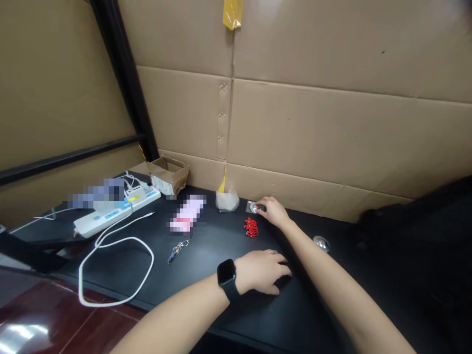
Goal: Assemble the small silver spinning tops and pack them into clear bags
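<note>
My right hand (275, 212) reaches to the back of the black table, fingers pinched at the edge of a small round silver item (253, 207) on a clear packet. A dark patch shows between the fingertips and the silver; I cannot make it out. Just in front lies a bundle of red cord-like pieces (251, 228). My left hand (263, 271), with a black smartwatch on its wrist, rests palm down on the table nearer me. Its fingers are spread and it holds nothing. A shiny round metal dish (322, 243) lies right of my right forearm.
A white crumpled bag (227, 200) stands against the cardboard wall (313, 137). Leftward are a pink blurred item (190, 212), a keychain (177, 250), an open cardboard box (167, 174), a power strip (118, 214) and a looped white cable (151, 265). Dark fabric (424, 255) fills the right.
</note>
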### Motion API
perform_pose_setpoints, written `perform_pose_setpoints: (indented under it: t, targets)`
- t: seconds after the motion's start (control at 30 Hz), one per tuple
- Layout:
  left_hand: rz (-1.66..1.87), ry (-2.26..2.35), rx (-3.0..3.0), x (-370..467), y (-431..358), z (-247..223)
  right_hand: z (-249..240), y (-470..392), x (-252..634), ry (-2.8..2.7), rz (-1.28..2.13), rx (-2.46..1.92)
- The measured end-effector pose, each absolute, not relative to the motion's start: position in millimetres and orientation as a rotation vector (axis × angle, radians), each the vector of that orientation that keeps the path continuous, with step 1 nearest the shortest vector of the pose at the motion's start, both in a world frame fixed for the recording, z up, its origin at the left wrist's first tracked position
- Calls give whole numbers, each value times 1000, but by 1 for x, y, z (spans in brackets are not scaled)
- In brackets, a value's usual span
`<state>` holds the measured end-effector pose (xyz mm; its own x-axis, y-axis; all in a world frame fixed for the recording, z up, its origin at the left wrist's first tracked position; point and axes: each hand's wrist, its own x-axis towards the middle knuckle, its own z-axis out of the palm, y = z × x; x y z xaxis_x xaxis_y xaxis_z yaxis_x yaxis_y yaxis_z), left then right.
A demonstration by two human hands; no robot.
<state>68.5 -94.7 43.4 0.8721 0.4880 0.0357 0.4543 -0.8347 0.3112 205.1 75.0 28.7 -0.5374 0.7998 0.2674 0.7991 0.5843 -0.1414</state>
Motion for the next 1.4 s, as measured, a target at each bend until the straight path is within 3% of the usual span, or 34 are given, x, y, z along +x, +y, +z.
perform_pose_setpoints:
  t: [0.4,0.67,0.9,1.1,1.27,1.4]
  targets:
    - [106,762,2708,65,-95,49,36,82,152,-2503,-97,-1358]
    - [106,752,2703,63,-96,48,64,49,282,-2415,211,-1252]
    - [137,743,2690,64,-98,47,43,-26,433,-2136,614,-1612]
    - [269,627,2687,51,-80,58,22,-29,437,-2070,608,-1571]
    - [559,1226,2614,9,-44,65,18,-23,432,-2149,563,-1499]
    - [415,1354,2509,-11,-26,55,16,-24,436,-2115,571,-1504]
